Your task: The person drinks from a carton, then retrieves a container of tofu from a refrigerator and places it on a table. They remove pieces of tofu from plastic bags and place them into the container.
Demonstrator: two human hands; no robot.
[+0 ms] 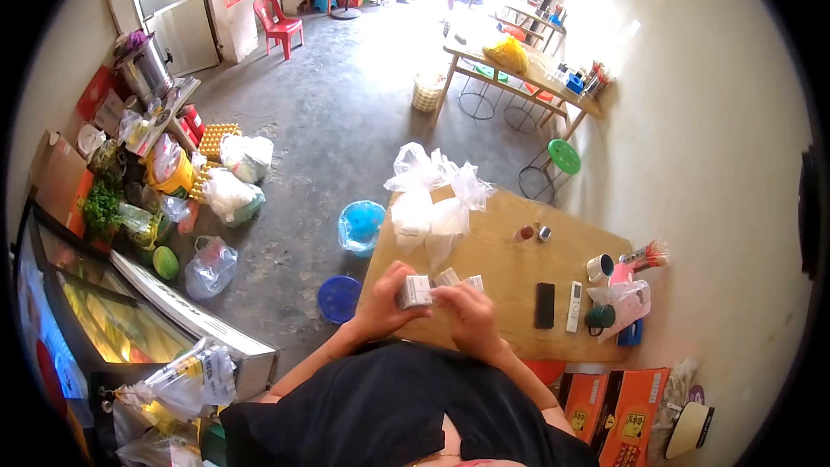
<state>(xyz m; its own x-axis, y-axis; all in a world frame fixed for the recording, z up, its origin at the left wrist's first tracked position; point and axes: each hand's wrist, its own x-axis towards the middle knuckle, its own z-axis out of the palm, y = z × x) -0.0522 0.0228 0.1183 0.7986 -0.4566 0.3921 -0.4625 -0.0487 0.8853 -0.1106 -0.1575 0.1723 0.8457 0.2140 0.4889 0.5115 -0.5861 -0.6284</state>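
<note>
Box (415, 291) first: small, white, held just left of the phone (544, 304), clamped in my left hand (385, 310). My right hand (471, 311) sits between box and phone, fingertips pinched on the box's end; whether on a flap or a slip, I cannot tell. Two more packs (458, 278) lie just beyond, also left of the phone. I judge this mid-opening; the next move calls for a steady left grip and a fine pull.
</note>
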